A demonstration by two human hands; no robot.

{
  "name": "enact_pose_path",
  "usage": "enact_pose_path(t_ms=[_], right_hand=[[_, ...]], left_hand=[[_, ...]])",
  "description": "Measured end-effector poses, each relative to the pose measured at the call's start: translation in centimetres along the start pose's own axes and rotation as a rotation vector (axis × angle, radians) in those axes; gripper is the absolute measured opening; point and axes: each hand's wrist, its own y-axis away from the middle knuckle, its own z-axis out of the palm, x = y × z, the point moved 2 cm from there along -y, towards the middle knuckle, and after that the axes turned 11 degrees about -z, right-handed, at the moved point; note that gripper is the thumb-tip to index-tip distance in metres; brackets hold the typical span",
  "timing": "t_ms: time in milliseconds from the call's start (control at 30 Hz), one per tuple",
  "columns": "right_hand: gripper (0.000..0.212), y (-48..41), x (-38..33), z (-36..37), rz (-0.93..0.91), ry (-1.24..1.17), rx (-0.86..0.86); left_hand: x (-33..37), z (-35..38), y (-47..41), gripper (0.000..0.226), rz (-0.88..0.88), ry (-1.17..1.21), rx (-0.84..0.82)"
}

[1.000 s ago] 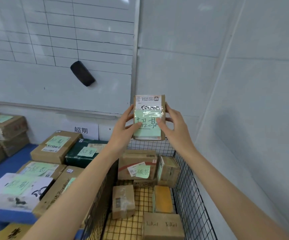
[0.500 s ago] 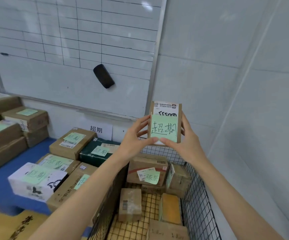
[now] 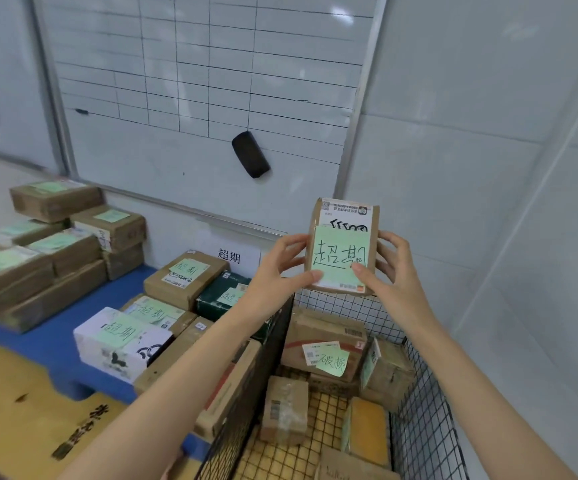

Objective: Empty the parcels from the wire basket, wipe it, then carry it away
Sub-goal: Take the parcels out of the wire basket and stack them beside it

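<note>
Both hands clamp 1 parcel upright between them, the left hand at its left edge, the right hand at its right. The basket sits just below the hands with other parcels inside. More boxes lie left of the left hand.

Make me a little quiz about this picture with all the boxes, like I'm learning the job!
1. True or false: the left hand and the right hand both hold the small parcel up over the wire basket.
2. What colour is the note stuck on that parcel? A) green B) red C) black
3. Fill in the gap: the pallet beside the basket, stacked with more parcels, is ____.

Key: 1 true; 2 A; 3 blue.
</note>
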Motion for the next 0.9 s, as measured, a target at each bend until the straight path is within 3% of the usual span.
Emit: enact_pose_path(t_ms=[133, 533, 733, 900], right_hand=[[0.054, -0.3, -0.4, 1.6, -0.022, -0.058, -0.05], [0.072, 0.5, 0.2, 7.9, -0.035, -0.027, -0.261], [0.073, 0.4, 1.1, 11.8, 0.025, -0.064, -0.379], [0.073, -1.0, 2.2, 14.3, 0.062, 0.046, -0.408]], left_hand=[[0.0, -1.1, 0.7, 0.05, 0.003, -0.051, 0.053], [-1.9, -5.8, 5.3, 0.069, -0.082, -0.171, 0.114], [-3.6, -9.1, 6.3, 0.066, -0.151, -0.182, 0.182], [-5.7, -11.7, 4.7, 0.063, -0.208, -0.2, 0.205]])
